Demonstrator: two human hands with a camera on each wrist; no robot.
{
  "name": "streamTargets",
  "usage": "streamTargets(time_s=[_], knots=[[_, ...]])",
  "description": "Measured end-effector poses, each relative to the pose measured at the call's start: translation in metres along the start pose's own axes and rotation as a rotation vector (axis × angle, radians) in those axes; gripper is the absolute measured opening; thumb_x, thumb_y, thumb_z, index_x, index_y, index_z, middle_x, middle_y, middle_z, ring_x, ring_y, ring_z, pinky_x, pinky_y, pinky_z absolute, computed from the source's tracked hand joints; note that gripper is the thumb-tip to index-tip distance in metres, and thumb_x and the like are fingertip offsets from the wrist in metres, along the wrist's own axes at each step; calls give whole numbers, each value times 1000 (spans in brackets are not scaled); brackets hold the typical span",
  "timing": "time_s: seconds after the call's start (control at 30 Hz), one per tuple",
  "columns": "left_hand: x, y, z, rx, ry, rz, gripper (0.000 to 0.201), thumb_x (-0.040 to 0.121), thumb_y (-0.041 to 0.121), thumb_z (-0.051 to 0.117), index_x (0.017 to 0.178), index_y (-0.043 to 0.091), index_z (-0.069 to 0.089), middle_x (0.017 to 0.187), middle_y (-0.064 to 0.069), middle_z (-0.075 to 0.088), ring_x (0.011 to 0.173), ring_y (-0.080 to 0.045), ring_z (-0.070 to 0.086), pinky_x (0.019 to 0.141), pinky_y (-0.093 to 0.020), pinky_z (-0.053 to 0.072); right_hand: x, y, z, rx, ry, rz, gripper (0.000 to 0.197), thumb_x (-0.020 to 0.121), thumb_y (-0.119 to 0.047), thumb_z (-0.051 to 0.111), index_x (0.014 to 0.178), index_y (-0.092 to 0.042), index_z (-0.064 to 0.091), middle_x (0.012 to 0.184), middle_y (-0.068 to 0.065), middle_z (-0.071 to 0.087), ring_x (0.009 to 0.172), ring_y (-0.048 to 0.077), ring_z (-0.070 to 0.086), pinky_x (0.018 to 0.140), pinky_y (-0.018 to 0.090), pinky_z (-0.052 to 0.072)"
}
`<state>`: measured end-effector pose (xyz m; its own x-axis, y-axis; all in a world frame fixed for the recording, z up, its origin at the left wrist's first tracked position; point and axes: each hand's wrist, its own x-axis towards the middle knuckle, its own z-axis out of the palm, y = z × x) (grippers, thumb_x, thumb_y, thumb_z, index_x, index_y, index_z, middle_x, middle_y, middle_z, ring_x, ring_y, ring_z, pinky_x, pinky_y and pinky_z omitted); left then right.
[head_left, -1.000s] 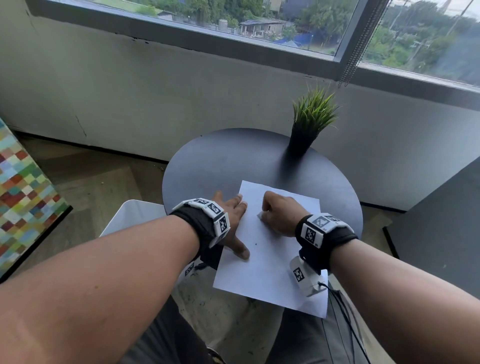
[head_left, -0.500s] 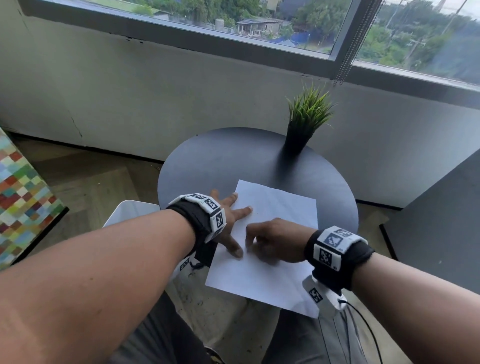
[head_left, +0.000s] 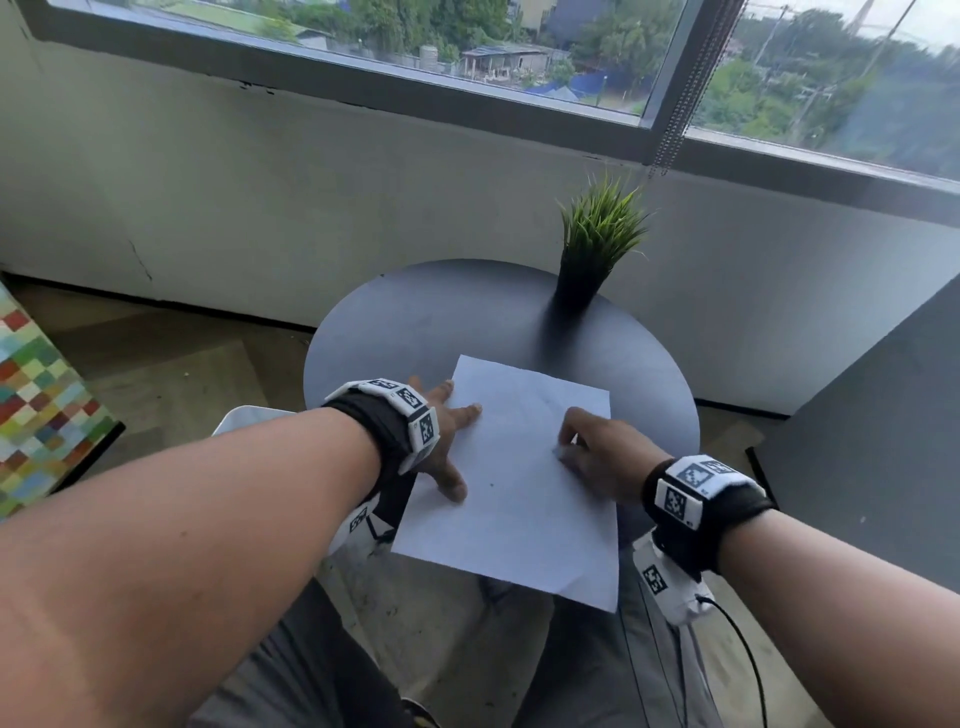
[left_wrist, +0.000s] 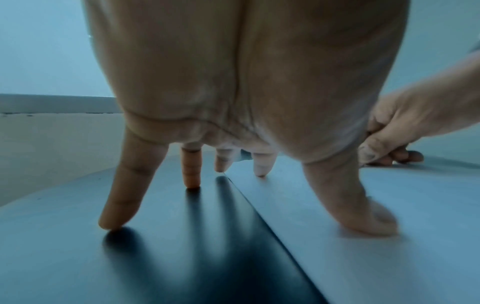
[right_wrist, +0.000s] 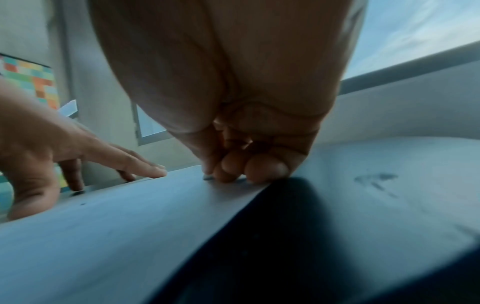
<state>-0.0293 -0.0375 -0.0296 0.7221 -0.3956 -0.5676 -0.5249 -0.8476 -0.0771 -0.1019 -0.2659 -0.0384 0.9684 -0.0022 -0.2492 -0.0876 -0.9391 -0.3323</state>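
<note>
A pale wall (head_left: 260, 182) under a wide window (head_left: 467, 41) fills the far side of the head view, from 10 to 2 o'clock. In front of you stands a round dark table (head_left: 415, 322). The white sheet of paper (head_left: 519, 493) lies flat on the half nearest you, turned slightly clockwise. Its 6 o'clock end hangs over the rim above your lap. A small potted plant (head_left: 597, 234) stands upright on the table at about 1 o'clock, well apart from the sheet. A chequered, many-coloured panel (head_left: 47, 395) sits at 9 o'clock on the floor side.

Your left hand (head_left: 441, 441) rests at the sheet's 9 o'clock edge with its fingers straight and spread apart. In the left wrist view, the thumb (left_wrist: 363, 216) and forefinger press on the paper. The middle finger lands right at the paper's edge, and the two outer fingers (left_wrist: 111, 205) stand on bare tabletop just beside it.

Your right hand (head_left: 597, 457) is at the sheet's 3 o'clock edge with its fingers curled in together. In the right wrist view, the bunched fingertips (right_wrist: 265, 168) bear down on the paper right at that edge. I cannot tell whether they pinch the paper or only press it.
</note>
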Motion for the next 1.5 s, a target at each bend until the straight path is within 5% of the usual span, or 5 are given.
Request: streamTargets(time_s=[0.3,0.53,1.2,1.37,1.5], knots=[[-22,22,21,-104,53,114,123,67,78,70,158,40,-5,166,5,-18,153,-29,-10,117,-61,15,13,-2,5,-24,46,58,11,93,-31,49,96,-20,46,93,9,63,85,31,56,72,36,47],[-17,21,19,-67,15,101,132,61,81,72,156,40,-10,165,4,-23,153,-31,-13,113,-68,15,-35,-36,9,-182,-322,-408,10,92,-22,50,103,-24,51,83,-6,56,77,18,48,72,32,44],[-11,30,12,-65,-34,110,119,63,76,75,146,64,-9,163,-10,-26,147,-50,-18,115,-70,15,-44,-25,15,-189,-280,-383,12,93,-24,49,105,-24,47,95,3,63,81,21,53,71,32,44],[-12,31,12,-78,-32,112,118,64,76,75,146,64,-9,163,-9,-27,148,-49,-17,115,-70,14,-2,2,-2,-146,12,2,15,93,-34,51,100,-21,48,95,7,61,86,29,56,71,32,43],[-11,26,15,-93,2,123,115,60,78,75,143,67,-4,164,-5,-24,149,-44,-15,112,-72,16,-23,-32,15,-180,-127,-250,14,95,-27,45,108,-22,45,93,4,60,86,28,56,71,35,44]])
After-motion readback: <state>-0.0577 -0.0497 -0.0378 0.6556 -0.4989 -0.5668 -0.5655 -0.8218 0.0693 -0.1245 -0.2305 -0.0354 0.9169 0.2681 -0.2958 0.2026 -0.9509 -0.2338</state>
